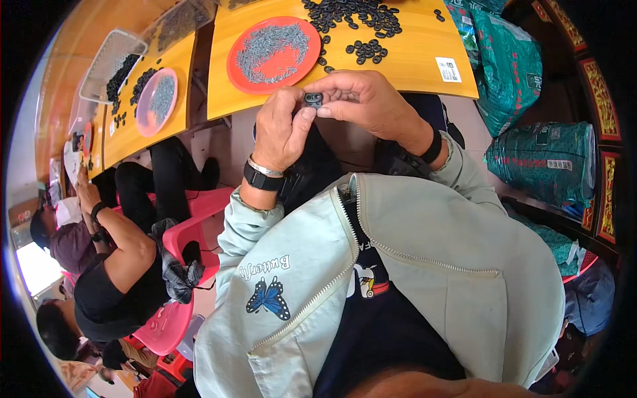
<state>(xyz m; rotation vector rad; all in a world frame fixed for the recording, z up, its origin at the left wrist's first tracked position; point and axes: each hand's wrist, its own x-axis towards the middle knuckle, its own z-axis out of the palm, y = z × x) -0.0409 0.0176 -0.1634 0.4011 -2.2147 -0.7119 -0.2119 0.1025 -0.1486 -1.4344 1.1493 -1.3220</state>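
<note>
Small black part pinched between thumbs and fingertips of my left hand and right hand, held just off near edge of yellow table. Both hands closed narrow on it. Red plate of small grey metal pieces at table's near-left. Heap of black parts toward far edge: by my judgement, plenty left. Finished pieces: cannot tell.
</note>
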